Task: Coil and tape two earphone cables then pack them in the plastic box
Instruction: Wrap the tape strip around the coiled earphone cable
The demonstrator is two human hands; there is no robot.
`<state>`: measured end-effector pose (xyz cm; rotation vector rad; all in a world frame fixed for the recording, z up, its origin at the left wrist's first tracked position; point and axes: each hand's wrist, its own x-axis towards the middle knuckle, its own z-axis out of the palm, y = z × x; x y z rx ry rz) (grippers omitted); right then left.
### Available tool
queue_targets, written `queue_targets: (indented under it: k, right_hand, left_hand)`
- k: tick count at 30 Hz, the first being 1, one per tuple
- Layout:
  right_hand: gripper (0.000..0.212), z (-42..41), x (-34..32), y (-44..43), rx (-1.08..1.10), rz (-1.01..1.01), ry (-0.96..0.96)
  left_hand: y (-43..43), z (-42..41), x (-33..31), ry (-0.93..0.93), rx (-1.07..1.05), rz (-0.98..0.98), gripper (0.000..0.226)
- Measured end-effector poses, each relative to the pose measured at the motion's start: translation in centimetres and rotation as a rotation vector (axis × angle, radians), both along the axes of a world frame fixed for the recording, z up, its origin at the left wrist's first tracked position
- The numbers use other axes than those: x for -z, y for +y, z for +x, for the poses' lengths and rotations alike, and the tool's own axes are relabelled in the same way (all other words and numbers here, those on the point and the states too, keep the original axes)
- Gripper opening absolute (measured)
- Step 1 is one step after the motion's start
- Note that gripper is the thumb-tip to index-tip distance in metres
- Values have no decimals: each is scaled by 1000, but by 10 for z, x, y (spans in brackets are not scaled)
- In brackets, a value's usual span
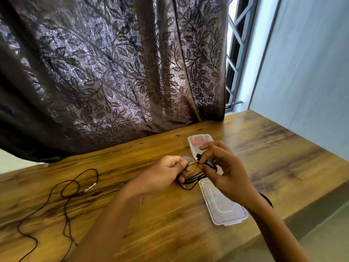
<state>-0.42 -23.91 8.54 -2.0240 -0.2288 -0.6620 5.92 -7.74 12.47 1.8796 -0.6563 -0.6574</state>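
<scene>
My left hand [166, 172] grips a small tape roll [187, 160] above the wooden table [132, 214]. A strip of tape runs from the roll to a coiled black earphone cable [192, 181], which my right hand [224, 167] pinches at its top; the coil's loops hang below my fingers. A second dark earphone cable [64, 195] lies loose and uncoiled on the table's left side. The clear plastic box stands open behind and under my hands: its base [200, 141] at the back, its lid [222, 205] nearer me.
A dark leaf-patterned curtain [113, 72] hangs down to the table's far edge. A window with a metal grille [236, 53] and a pale wall [311, 72] lie to the right. The table's right edge [311, 201] drops to the floor.
</scene>
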Motion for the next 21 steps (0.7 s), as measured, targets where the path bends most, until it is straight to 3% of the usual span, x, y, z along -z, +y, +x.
queue_targets:
  k: [7, 14, 17, 21]
  right_hand:
    - [18, 1, 0, 5, 89, -68, -137]
    - [11, 1, 1, 10, 159, -135, -265]
    - [14, 0, -2, 10, 134, -94, -240]
    - [10, -2, -3, 14, 98, -46, -208]
  left_hand:
    - [0, 4, 1, 189, 5, -150, 32]
    - [2, 8, 0, 260, 3, -195, 34]
    - [2, 6, -1, 229, -22, -207, 30]
    - [-1, 2, 2, 26, -114, -180, 26]
